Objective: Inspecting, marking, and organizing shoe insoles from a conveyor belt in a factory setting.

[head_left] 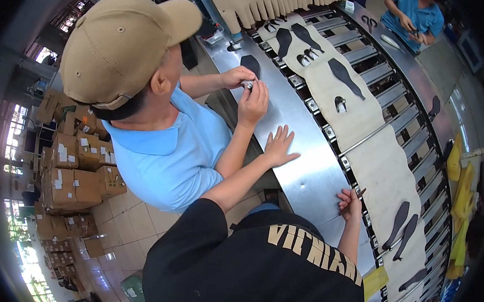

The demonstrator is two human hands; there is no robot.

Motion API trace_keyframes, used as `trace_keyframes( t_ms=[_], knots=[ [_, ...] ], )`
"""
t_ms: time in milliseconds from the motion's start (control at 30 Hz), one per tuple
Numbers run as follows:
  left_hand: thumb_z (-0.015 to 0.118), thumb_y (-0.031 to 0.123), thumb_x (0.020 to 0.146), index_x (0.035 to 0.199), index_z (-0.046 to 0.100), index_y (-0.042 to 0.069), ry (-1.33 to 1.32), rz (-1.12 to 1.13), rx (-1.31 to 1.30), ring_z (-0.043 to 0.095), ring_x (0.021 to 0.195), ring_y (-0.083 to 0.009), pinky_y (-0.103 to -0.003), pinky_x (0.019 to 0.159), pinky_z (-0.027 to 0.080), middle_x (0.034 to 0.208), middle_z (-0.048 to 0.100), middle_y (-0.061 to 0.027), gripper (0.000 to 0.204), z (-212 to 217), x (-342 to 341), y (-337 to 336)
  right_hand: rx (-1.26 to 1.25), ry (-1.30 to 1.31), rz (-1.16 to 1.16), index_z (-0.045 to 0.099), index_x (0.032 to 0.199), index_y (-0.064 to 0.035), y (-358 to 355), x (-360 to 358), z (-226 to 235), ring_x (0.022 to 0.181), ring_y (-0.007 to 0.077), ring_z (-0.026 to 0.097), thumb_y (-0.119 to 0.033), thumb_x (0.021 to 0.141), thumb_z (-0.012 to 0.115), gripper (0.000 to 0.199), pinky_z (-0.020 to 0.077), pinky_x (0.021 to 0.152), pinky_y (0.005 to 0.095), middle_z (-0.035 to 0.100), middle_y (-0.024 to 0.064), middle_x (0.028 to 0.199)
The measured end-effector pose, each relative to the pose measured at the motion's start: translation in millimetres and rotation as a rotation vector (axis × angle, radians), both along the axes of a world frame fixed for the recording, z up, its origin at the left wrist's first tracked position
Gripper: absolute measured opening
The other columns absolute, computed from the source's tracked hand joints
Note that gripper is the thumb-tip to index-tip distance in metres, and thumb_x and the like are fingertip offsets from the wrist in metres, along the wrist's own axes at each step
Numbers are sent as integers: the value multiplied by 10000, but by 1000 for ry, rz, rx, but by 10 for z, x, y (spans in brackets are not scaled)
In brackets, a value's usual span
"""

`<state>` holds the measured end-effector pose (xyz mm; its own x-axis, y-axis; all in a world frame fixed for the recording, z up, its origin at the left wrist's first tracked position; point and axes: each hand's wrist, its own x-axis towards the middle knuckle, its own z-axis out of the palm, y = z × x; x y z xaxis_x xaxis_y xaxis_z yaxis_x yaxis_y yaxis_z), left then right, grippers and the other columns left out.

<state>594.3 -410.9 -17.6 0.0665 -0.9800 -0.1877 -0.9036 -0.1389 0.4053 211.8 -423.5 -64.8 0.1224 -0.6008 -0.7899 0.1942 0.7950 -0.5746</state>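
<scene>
My left hand [279, 146] rests palm down on the shiny metal worktop [306, 182], fingers spread, holding nothing. Over the right part of that worktop, beside the conveyor's edge, my right hand [350, 204] has its fingers curled around a short, thin dark brown stick-like piece [362, 192]; its exact kind is too small to tell. Just past it runs a pale cloth-like belt [382, 165] on rollers. Dark insole-shaped pieces lie on the belt, including one long piece [396, 224] to the right and another [346, 78] farther away.
On my left a person in a light blue shirt and tan cap [129, 50] pinches a small item near another dark piece [250, 66]. Across the conveyor rollers [389, 97] works a person in blue [412, 20]. Cardboard boxes [69, 165] are stacked at left; yellow bags [457, 203] hang at right.
</scene>
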Motion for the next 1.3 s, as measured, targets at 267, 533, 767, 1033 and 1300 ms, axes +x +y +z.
trace_keyframes(
  t_ms=[267, 533, 767, 1033, 1300],
  knots=[
    [658, 540, 770, 1413, 382, 65, -4, -22, -223, 146, 1394, -475, -636, 1084, 170, 1498, 206, -270, 846, -205, -406, 416, 10, -9, 31, 625, 1055, -25, 9, -27, -53, 444, 153, 561, -418, 996, 414, 450, 428, 418, 272, 708, 106, 779],
    [525, 543, 873, 1448, 338, 107, 1, -227, -255, 142, 1421, -408, -626, 1098, 125, 1523, 200, -224, 746, -138, -1023, 743, -20, 1, 22, 625, 1062, 3, -25, 30, -1, 450, 164, 582, -410, 993, 424, 465, 445, 409, 267, 709, 128, 786],
    [547, 539, 854, 1412, 403, 180, 55, -341, -307, 205, 1419, -327, -576, 1126, 133, 1514, 276, -143, 679, -104, -1038, 752, -29, -12, 14, 620, 1063, 14, -5, 37, -10, 458, 167, 590, -400, 998, 418, 465, 448, 412, 268, 710, 132, 790],
    [557, 526, 852, 1394, 431, 178, 81, -338, -328, 225, 1411, -336, -579, 1124, 135, 1502, 297, -148, 657, -91, -1032, 759, -33, -19, 23, 617, 1076, 2, 4, 36, -17, 468, 165, 595, -412, 1000, 409, 470, 453, 417, 272, 712, 127, 805],
    [553, 532, 854, 1395, 432, 179, 75, -339, -326, 224, 1412, -335, -579, 1125, 130, 1504, 294, -146, 657, -90, -1009, 749, -39, -31, 9, 620, 1064, 10, 8, 72, -3, 462, 170, 595, -402, 999, 414, 465, 451, 410, 267, 710, 133, 798]
  ],
)
